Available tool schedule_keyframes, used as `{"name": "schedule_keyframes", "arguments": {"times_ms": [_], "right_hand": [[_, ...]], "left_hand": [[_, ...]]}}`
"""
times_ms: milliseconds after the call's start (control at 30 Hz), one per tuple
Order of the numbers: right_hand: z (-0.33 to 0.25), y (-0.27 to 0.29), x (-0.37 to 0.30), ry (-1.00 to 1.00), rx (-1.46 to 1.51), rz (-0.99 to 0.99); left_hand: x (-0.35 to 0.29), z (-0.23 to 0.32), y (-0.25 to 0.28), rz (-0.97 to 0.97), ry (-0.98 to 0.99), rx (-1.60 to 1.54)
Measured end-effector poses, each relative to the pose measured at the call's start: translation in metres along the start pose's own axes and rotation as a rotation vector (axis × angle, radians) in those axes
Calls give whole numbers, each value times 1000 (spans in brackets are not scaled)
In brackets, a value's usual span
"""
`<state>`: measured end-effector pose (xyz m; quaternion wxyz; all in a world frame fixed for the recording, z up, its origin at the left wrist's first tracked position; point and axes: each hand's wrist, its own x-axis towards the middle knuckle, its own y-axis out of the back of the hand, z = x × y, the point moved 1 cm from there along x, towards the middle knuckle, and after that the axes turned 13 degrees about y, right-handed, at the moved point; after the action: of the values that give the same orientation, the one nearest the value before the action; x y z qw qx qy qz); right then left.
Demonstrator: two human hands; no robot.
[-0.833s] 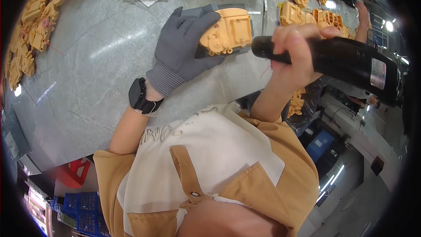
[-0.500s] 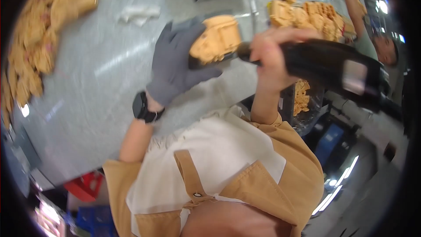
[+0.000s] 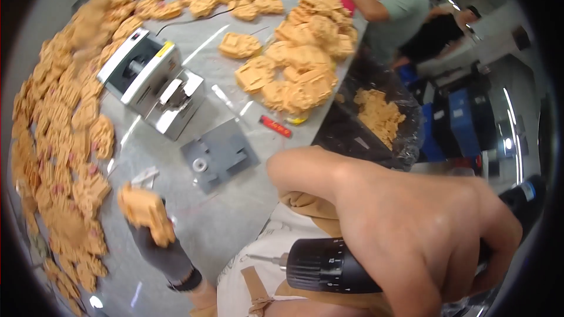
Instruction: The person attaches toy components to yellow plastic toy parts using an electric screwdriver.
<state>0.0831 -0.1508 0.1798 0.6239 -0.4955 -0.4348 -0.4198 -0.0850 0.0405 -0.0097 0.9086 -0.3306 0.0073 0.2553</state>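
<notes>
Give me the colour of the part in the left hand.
The held part is light orange, seen in the head view.

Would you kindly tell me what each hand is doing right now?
Gray-gloved left hand: holding an orange boxy molded part.
Bare right hand: closed around a black cylindrical power screwdriver.

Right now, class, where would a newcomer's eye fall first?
The right hand looms large at lower right, gripping a black power screwdriver. Tan molded parts crowd the picture's left side. At lower left, the gloved left hand holds another tan part.
</notes>
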Motion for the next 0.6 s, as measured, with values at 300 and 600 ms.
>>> {"name": "schedule_keyframes", "arguments": {"times_ms": [300,600], "right_hand": [[92,19,-48,5,402,203],[109,-6,-61,-60,597,284]], "left_hand": [[-256,-29,143,1827,-31,1400],[-323,-106,190,1701,326,1370]]}}
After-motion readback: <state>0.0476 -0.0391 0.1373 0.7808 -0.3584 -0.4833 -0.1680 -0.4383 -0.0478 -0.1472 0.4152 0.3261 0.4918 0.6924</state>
